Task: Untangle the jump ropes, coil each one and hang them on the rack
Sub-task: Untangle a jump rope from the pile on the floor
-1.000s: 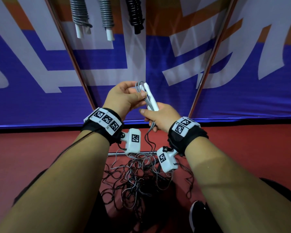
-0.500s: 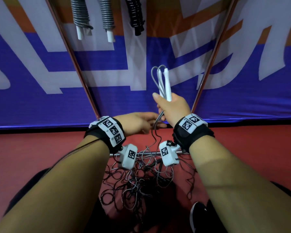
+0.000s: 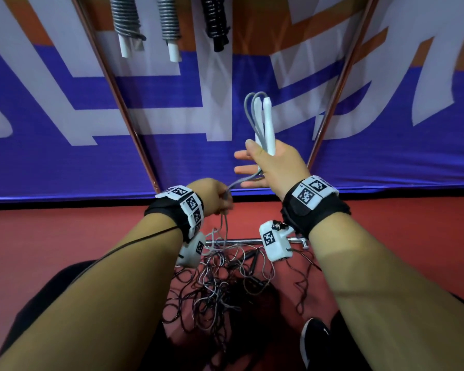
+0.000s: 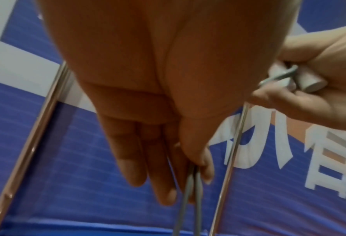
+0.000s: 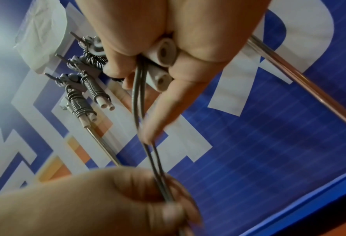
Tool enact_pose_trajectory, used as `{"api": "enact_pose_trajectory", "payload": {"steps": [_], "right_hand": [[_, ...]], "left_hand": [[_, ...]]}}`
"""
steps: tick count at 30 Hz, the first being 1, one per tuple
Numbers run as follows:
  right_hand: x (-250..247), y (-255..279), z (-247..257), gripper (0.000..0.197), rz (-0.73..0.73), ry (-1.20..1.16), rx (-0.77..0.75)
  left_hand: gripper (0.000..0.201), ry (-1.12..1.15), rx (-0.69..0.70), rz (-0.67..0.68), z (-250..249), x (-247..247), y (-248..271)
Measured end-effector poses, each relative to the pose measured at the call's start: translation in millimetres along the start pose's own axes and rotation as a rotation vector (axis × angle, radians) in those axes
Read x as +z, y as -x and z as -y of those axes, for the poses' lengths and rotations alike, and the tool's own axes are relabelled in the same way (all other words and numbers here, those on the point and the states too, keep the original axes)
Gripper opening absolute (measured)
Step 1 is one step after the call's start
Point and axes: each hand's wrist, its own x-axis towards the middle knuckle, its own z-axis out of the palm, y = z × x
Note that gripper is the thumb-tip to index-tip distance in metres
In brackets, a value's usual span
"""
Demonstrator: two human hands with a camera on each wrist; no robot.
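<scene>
Behind my hands a blue and white printed banner (image 3: 65, 156) backs the red floor (image 3: 65, 250). My right hand (image 3: 276, 164) grips two white plastic handles (image 3: 268, 124) upright, its remaining fingers (image 3: 243, 170) spread; below and left of it, my left hand (image 3: 212, 196) pinches the doubled grey jump-rope cord (image 3: 243, 180). I judge coiling is starting: next, wrap cord round the handles. Above hang three coiled ropes (image 3: 169, 20), two grey, one black; a dark tangle of cords (image 3: 212, 295) lies beneath.

sports hall: red court floor (image 3: 65, 250), printed banner (image 3: 65, 145), hung coiled jump ropes (image 3: 169, 20).
</scene>
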Motion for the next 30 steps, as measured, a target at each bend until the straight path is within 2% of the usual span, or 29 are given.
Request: {"api": "enact_pose_trajectory", "payload": {"steps": [3,6,10,12,15,18,21,24,27,30], "right_hand": [[-2,-2,-7,0.022,0.024,0.13,-0.032],[-2,-3,-15,0.019,0.085,0.296,-0.064],[7,1,-22,0.031,0.275,0.249,0.03],[11,4,-20,0.034,0.342,0.215,0.037],[16,4,-15,0.029,0.357,0.22,0.03],[16,3,-14,0.037,0.4,0.345,-0.006],[15,5,-17,0.035,0.531,0.513,0.026],[14,7,-24,0.04,0.668,0.647,0.07],[13,7,-32,0.038,0.708,0.888,0.1],[12,7,-44,0.04,0.703,0.997,0.153]], "left_hand": [[0.015,0.004,-0.024,-0.213,-2,-16,-1],[0.013,-0.045,0.021,-0.452,-4,-34,2],[0.023,-0.234,0.099,-0.526,-11,-53,15],[0.029,-0.09,0.135,-0.538,-9,-61,20],[0.032,0.158,0.118,-0.538,-7,-65,28],[0.031,0.284,0.149,-0.482,-5,-66,30],[0.007,0.362,0.202,-0.421,1,-69,31],[0.01,0.555,0.188,-0.356,0,-72,32],[0.017,0.512,0.265,-0.217,-5,-71,32],[0.019,0.35,0.275,-0.154,-13,-69,34]]}}
